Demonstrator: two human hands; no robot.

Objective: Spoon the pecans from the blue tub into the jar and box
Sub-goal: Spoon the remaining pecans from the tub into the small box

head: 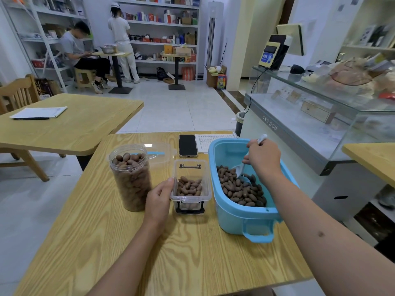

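Your right hand (264, 159) grips a white plastic scoop (245, 167) w/ its tip among brown pecans (239, 186) in the blue plastic tub (239, 218); left hand (159, 199) holds the clear plastic box (190, 197) beside a full clear jar (130, 178) on the wooden worktop (106, 242).

- Tub (235, 218): light blue, at 3 o'clock; brown pecans (241, 189) inside
- Jar (130, 178) & box (190, 184): clear plastic; box latches black
- Scoop (241, 169): whitish, translucent
- Phone (188, 145) at 12: black screen
- Table (149, 253): pale yellow w/ swirly wood grain
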